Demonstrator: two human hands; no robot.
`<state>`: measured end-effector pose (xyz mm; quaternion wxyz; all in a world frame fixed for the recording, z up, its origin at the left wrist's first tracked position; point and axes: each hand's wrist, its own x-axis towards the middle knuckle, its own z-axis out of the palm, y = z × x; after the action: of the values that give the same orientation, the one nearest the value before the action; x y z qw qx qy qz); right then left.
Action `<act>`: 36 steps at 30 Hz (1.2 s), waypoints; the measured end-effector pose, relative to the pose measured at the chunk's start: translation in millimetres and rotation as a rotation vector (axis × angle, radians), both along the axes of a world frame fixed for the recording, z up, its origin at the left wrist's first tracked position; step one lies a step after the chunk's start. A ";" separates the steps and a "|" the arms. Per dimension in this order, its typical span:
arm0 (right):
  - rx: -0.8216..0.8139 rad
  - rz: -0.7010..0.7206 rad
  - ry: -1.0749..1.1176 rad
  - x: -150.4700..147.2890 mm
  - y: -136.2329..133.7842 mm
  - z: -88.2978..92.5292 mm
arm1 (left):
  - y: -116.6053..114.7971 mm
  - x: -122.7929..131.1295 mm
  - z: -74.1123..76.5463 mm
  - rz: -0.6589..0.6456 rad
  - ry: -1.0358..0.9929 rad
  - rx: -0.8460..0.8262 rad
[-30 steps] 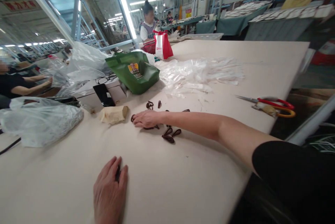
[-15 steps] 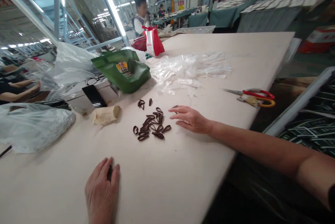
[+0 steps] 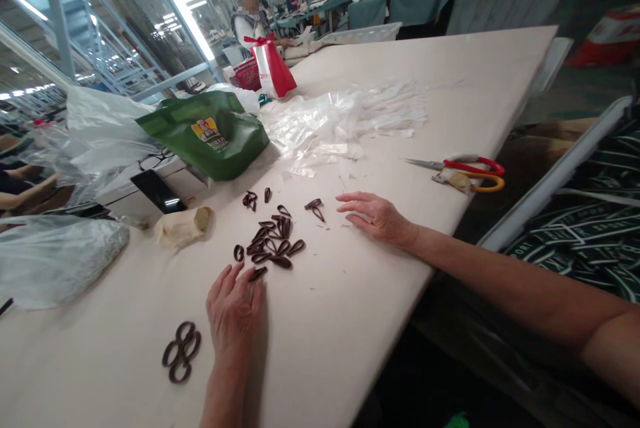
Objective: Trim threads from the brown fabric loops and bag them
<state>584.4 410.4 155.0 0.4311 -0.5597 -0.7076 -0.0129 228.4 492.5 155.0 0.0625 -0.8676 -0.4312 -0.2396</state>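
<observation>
Left hand [image 3: 234,308]: flat on the table [image 3: 350,321], palm down, fingers loosely spread, holding nothing. Fingertips at the near edge of the pile of dark brown loops [image 3: 273,241], touching one loose loop [image 3: 257,273] lying apart from the rest. Just left of that hand: cluster of three rings [image 3: 181,350], close but not touching.

Right hand [image 3: 377,217]: also flat, palm down, fingers straight and close together, empty. To the right of the pile, near but clear of it. Fingertips pointing at a stray pair of loops [image 3: 315,207], just short of contact.

Beyond the pile: a few more loops [image 3: 250,199], then a green bag [image 3: 210,138] on its side. Left of the bag: black phone [image 3: 157,191] and beige roll [image 3: 181,227]. Behind the right hand: heap of clear plastic sleeves [image 3: 340,121]. Scissors [image 3: 467,168] with red and yellow handles near the table's right edge, well apart from both hands.
</observation>
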 end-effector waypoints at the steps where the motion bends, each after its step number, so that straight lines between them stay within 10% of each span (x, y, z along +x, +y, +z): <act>1: 0.003 0.004 0.004 0.0 -2.7 0.6 | -5.2 3.3 3.3 0.047 -0.039 -0.029; 7: 0.041 -0.129 -0.085 24.5 -23.3 6.8 | -17.5 54.5 21.0 0.336 -0.205 -0.444; 16: -0.258 -0.644 -0.353 155.0 -67.1 3.5 | -17.3 67.7 19.2 0.402 -0.390 -0.511; 25: -0.571 -0.744 -0.258 194.2 -90.1 28.4 | -44.3 49.7 39.0 0.352 -1.503 -1.027; 36: -0.600 -0.642 -0.358 206.2 -108.9 26.1 | -69.1 38.8 52.6 0.402 -1.689 -1.054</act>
<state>790.6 301.5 181.1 0.0958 -0.8390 -0.5344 -0.0370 267.3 423.4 207.7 -0.6141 -0.2432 -0.5231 -0.5386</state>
